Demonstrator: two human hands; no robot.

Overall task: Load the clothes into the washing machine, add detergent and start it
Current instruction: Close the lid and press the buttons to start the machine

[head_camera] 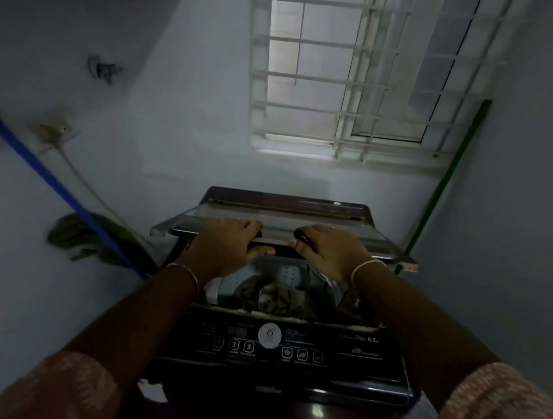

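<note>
Both the left hand (pixel 230 242) and right hand (pixel 327 249) are curled round the grey glass folding lid (pixel 284 218); it is best lowered evenly, patterned clothes (pixel 280 300) kept below the grip.

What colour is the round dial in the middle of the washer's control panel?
The dial is silvery white against the dark control panel; the head view shows it.

I see the washing machine (pixel 283 379) standing against the pale wall (pixel 191 130), under the barred window (pixel 352 80). Its dark control panel (pixel 347 362) faces me, with a round silver dial (pixel 269 335) in the middle. In its open tub lie the clothes (pixel 278 301), a crumpled patterned heap, with a lighter garment (pixel 228 285) at their left. The lid (pixel 283 225) stands half raised above them.
</note>
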